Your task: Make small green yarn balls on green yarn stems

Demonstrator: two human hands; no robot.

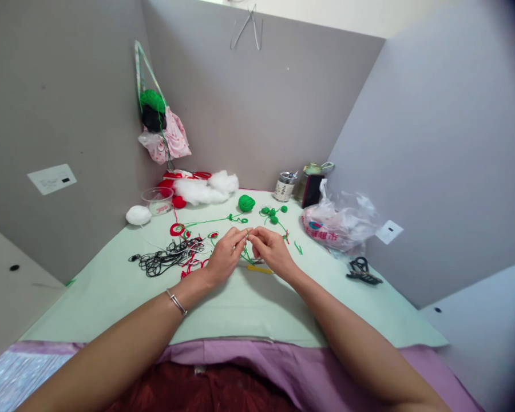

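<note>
My left hand [225,256] and my right hand [271,250] meet fingertip to fingertip above the pale green table [249,309]. Both are closed in a pinch on a small piece with green yarn [248,255] hanging from it. A thin metal tip shows between the fingers at the top. The green strand runs back to a green yarn ball [246,202]. A silver bracelet sits on my left wrist. A yellow stick [260,269] lies on the table just under my right hand.
A tangle of black cord [165,258] and red loops [178,229] lie left of my hands. White stuffing [203,189], a clear bowl [157,199], a jar [285,186], a plastic bag [339,223] and a black clip [363,270] ring the table. Grey partitions enclose it.
</note>
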